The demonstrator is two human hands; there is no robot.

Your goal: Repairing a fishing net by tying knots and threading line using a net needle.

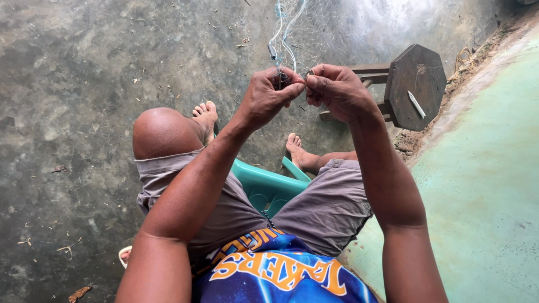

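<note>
Above the knees, left hand (268,96) and right hand (336,90) meet fingertip to fingertip, both pinched on the fishing net (303,33) hanging ahead. Judgement: keep mesh taut, pinch close to knot. Wooden stool (412,84) just beside.

hands: two, left hand (268,95) and right hand (336,88) | fishing net (314,33): one | wooden stool (414,85): one | white stick (416,104) on the stool: one | green plastic chair (268,188): one | bare feet: two

Soft, even daylight, faint shadows, sharp focus, slight wide-angle stretching at the edges.
</note>
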